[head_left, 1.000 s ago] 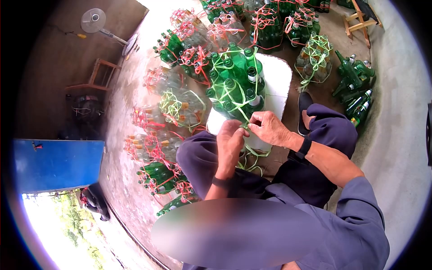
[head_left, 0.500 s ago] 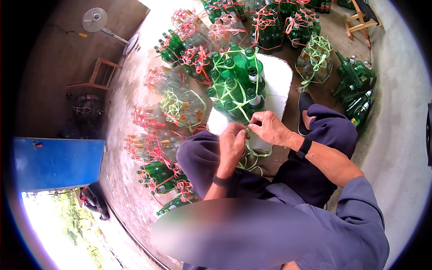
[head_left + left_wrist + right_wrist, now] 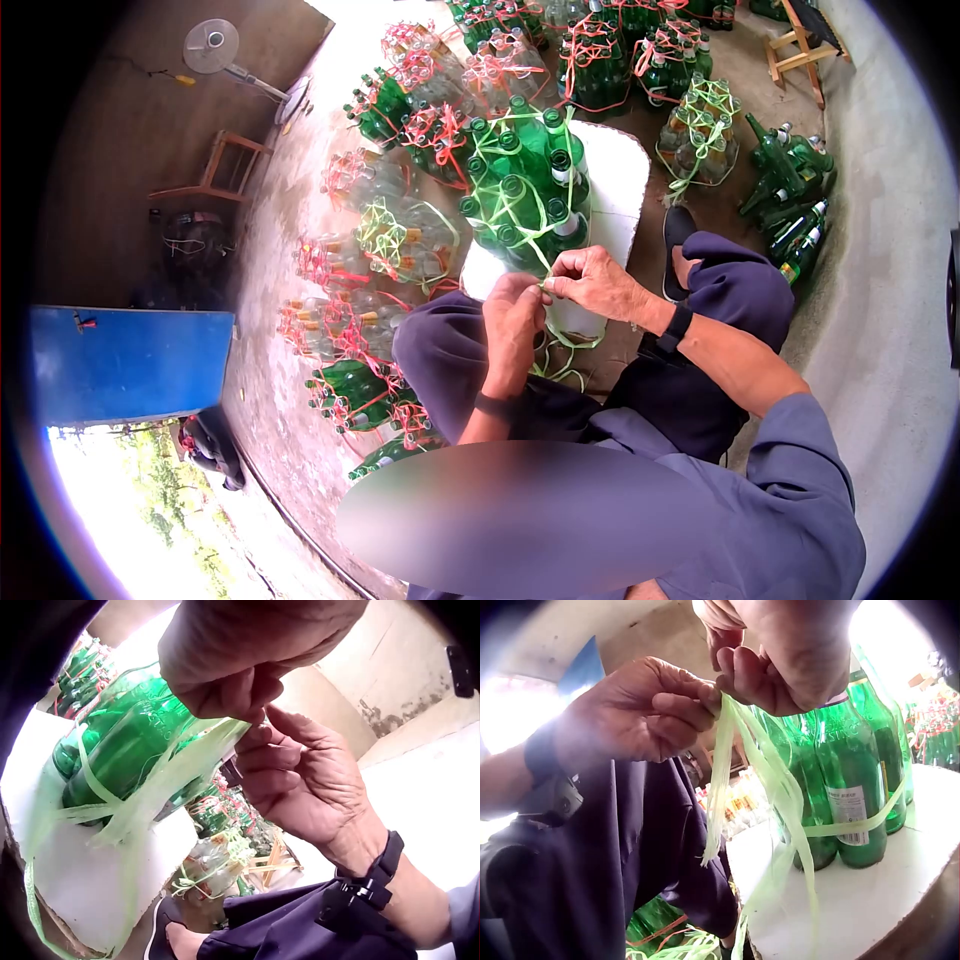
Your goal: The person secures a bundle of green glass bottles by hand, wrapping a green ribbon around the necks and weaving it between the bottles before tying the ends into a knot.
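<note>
Several green glass bottles (image 3: 525, 160) stand upright in a cluster, with pale green plastic twine (image 3: 718, 769) laced around their necks and sides. My left hand (image 3: 512, 325) pinches the twine just in front of the bundle. Thumb and fingertips of my right hand (image 3: 605, 287) pinch it too, right beside the left fingertips. In the right wrist view, loose frayed strands hang from the left hand (image 3: 641, 712). A band of twine crosses a labelled bottle (image 3: 849, 806) low down. The exact crossing of the strands is hidden between the fingers.
A white board (image 3: 622, 180) bears the bundle, close to my knees. Bundles of clear bottles (image 3: 350, 260) and green bottles (image 3: 595, 65) tied with red twine crowd the floor. Loose green bottles (image 3: 785, 165) lie against the right wall. A wooden folding stool (image 3: 800, 55) stands at the back.
My left hand, blurred earlier, has shifted slightly and its fingertips now meet the right hand's. The right hand has edged a little left. The bottles stay in place.
</note>
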A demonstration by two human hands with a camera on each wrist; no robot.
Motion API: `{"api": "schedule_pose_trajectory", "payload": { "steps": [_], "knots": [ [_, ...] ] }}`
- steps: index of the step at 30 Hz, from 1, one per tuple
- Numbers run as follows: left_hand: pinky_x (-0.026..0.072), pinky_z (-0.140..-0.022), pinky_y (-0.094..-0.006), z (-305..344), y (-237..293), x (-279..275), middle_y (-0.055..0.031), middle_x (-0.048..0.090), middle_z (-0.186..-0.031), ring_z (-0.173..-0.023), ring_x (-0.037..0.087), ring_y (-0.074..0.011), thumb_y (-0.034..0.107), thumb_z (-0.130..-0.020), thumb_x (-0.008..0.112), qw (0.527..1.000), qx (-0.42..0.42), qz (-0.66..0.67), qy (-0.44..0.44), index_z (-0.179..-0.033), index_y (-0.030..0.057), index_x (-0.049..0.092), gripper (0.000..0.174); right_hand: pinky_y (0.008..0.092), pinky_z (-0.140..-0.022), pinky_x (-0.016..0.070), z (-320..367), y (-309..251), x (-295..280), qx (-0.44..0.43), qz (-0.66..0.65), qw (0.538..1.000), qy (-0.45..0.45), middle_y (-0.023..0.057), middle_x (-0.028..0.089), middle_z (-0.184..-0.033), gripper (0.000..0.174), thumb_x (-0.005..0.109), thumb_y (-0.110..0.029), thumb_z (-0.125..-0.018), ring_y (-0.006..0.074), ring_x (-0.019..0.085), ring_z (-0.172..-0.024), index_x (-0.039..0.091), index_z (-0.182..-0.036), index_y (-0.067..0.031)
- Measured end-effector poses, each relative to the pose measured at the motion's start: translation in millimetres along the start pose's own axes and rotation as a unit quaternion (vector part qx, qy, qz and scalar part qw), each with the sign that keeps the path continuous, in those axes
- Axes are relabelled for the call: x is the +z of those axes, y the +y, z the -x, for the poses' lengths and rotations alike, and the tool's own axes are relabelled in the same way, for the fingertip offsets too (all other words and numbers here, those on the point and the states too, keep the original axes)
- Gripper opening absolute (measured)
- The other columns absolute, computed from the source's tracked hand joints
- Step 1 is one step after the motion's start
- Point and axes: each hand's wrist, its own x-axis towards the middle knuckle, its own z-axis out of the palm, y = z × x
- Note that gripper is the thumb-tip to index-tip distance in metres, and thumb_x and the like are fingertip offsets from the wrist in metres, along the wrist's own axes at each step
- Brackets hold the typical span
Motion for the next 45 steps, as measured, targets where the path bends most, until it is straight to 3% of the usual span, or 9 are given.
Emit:
{"api": "schedule_pose_trajectory", "payload": {
  "steps": [3, 5, 16, 22, 24, 34, 36, 43, 45],
  "knots": [
    [0.0338, -0.044, -0.0199, -1, 0, 0, -0.0041, 0.065, -0.081, -0.052, 0.045, -0.0034, 0.006, -0.094, 0.061, 1.0, 0.004, -0.007, 0.001, -0.104, -0.0004, 0.058, 0.012, 0.0272, -0.061, 0.0447, 0, 2, 0, -0.011, 0.025, 1.0, -0.001, -0.0005, 0.061, -0.068, 0.014, 0.071, -0.008, -0.091, 0.0059, 0.052, -0.068, 0.068, -0.082, 0.0023],
    [0.0391, -0.053, -0.0218, 0, 2, 0, -0.005, 0.064, -0.081, -0.059, 0.049, -0.0065, 0.002, -0.096, 0.056, 1.0, -0.009, -0.012, -0.011, -0.103, -0.0013, 0.06, 0.009, 0.0272, -0.061, 0.0448, 0, 1, 0, -0.015, 0.024, 1.0, 0.005, -0.0002, 0.061, -0.068, 0.013, 0.071, -0.007, -0.09, 0.006, 0.052, -0.068, 0.068, -0.082, 0.0023],
    [0.0375, -0.052, -0.0216, 7, 2, 11, -0.0049, 0.064, -0.081, -0.059, 0.047, -0.0065, 0.004, -0.097, 0.056, 1.0, -0.005, 0.014, 0.016, -0.103, -0.0004, 0.059, 0.008, 0.0312, -0.058, 0.0455, -3, 3, 2, -0.039, 0.024, 0.997, 0.06, 0.0074, 0.062, -0.062, 0.014, 0.069, -0.01, -0.081, 0.0082, 0.054, -0.061, 0.067, -0.076, 0.0036],
    [0.039, -0.053, -0.0214, 4, 5, -1, -0.006, 0.068, -0.083, -0.059, 0.048, -0.006, 0.006, -0.096, 0.058, 0.998, -0.001, -0.053, -0.015, -0.106, -0.0021, 0.062, 0.013, 0.0333, -0.063, 0.046, 2, 1, 0, -0.105, 0.107, 0.987, 0.053, 0.0108, 0.062, -0.07, 0.009, 0.071, -0.003, -0.084, 0.0166, 0.057, -0.065, 0.065, -0.083, 0.004],
    [0.0397, -0.054, -0.0213, 1, 8, -6, -0.0064, 0.07, -0.084, -0.06, 0.049, -0.0056, 0.007, -0.095, 0.059, 0.995, 0.008, -0.098, -0.031, -0.107, -0.0031, 0.063, 0.016, 0.0363, -0.065, 0.0473, 2, 1, -2, -0.151, 0.138, 0.978, 0.046, 0.0132, 0.062, -0.075, 0.009, 0.072, -0.003, -0.083, 0.0248, 0.06, -0.069, 0.066, -0.085, 0.0027],
    [0.0394, -0.049, -0.0214, -7, 11, -18, -0.0063, 0.073, -0.081, -0.054, 0.048, -0.0046, 0.01, -0.092, 0.062, 0.987, -0.027, -0.139, -0.077, -0.101, -0.0049, 0.068, 0.018, 0.0379, -0.064, 0.0465, 0, 0, -5, -0.205, 0.164, 0.964, 0.032, 0.0132, 0.061, -0.076, 0.01, 0.074, -0.002, -0.083, 0.0286, 0.06, -0.07, 0.066, -0.086, 0.0016],
    [0.0389, -0.047, -0.0212, -7, 11, -18, -0.0064, 0.073, -0.081, -0.053, 0.048, -0.0048, 0.01, -0.092, 0.062, 0.987, -0.026, -0.138, -0.081, -0.101, -0.0049, 0.068, 0.018, 0.0421, -0.066, 0.0508, 1, -2, -5, -0.189, 0.158, 0.969, 0.029, 0.0154, 0.065, -0.077, 0.011, 0.072, -0.006, -0.08, 0.0349, 0.065, -0.073, 0.066, -0.083, 0.0018],
    [0.0424, -0.046, -0.0215, -4, 17, -10, -0.0059, 0.071, -0.076, -0.048, 0.053, -0.0054, 0.007, -0.094, 0.064, 0.974, 0.004, -0.211, -0.081, -0.097, -0.0032, 0.066, 0.011, 0.0426, -0.066, 0.0506, 0, 6, -3, -0.191, 0.178, 0.965, 0.023, 0.0155, 0.064, -0.076, 0.01, 0.071, -0.008, -0.08, 0.0356, 0.065, -0.074, 0.067, -0.083, 0.0008],
    [0.0433, -0.046, -0.0224, -4, 16, -8, -0.0057, 0.071, -0.076, -0.048, 0.054, -0.0063, 0.006, -0.094, 0.063, 0.965, 0.018, -0.249, -0.077, -0.096, -0.0029, 0.066, 0.01, 0.0362, -0.063, 0.0484, 0, 7, -2, -0.199, 0.186, 0.962, 0.029, 0.0137, 0.065, -0.076, 0.009, 0.072, -0.005, -0.083, 0.0267, 0.062, -0.068, 0.067, -0.085, 0.0029]
  ]
}}
